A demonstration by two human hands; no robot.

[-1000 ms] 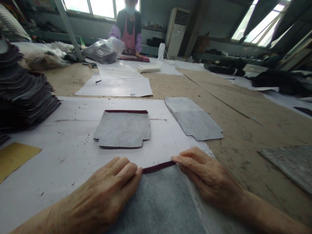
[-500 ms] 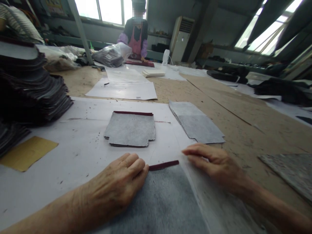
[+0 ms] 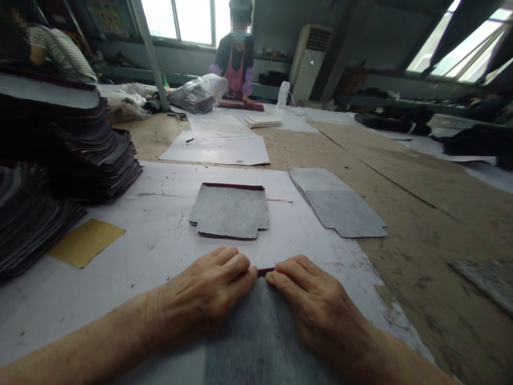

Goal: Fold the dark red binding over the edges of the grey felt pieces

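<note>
A grey fabric panel [image 3: 256, 331] lies in front of me, its far edge folded over into a narrow dark-red strip [image 3: 265, 272]. My left hand [image 3: 216, 283] grips that folded edge on the left, fingers curled and pressed together. From the other side my right hand [image 3: 316, 299] pinches the same edge, so only a short bit of the strip shows between the two hands. Just beyond lies a small stack of grey panels [image 3: 230, 211] with a dark-red far edge. More grey panels [image 3: 336, 203] rest to its right.
Tall stacks of dark panels [image 3: 108, 139] stand at the left, near a yellow card [image 3: 88, 241]. White paper [image 3: 152, 230] covers the table under my work. Across the table a person in a pink apron [image 3: 236, 67] stands by a plastic-wrapped bundle [image 3: 196, 95]. Another person [image 3: 64, 51] is at the far left.
My right hand has come left and down onto the folded edge, where it was held apart above the panel. My left hand stays at the edge. The view has shifted slightly left.
</note>
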